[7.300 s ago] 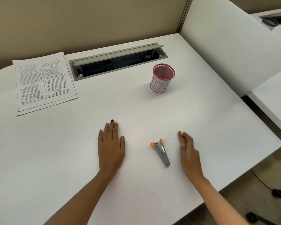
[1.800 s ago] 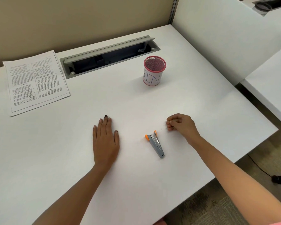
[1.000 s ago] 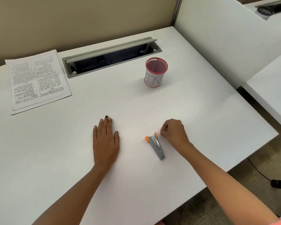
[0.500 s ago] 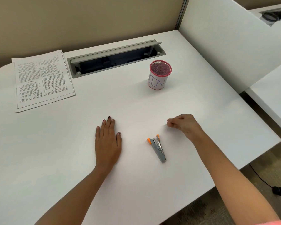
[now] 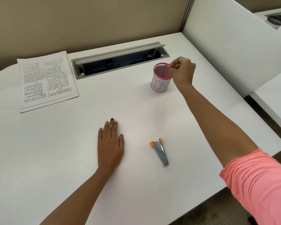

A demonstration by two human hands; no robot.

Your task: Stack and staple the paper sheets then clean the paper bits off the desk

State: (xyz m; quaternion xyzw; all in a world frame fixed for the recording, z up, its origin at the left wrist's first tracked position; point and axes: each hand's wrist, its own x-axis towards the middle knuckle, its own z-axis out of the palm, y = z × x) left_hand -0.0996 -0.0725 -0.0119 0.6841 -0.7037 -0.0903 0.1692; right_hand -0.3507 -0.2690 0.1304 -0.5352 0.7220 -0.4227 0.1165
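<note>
Risen from beside one stapler (image 5: pixel 160 151), right hand (image 5: pixel 182 71) pinched over one bin (image 5: pixel 161 77); left hand (image 5: pixel 110 143) flat.

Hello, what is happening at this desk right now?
A person is tidying a white desk. The right hand, fingers pinched together, is over the rim of a pink mesh cup labelled BIN; whatever it pinches is too small to see. The left hand lies flat on the desk. A grey stapler lies near it, and stacked printed sheets lie at the far left.

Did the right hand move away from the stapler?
Yes. The right hand went from beside the stapler across the desk to the pink bin.
</note>
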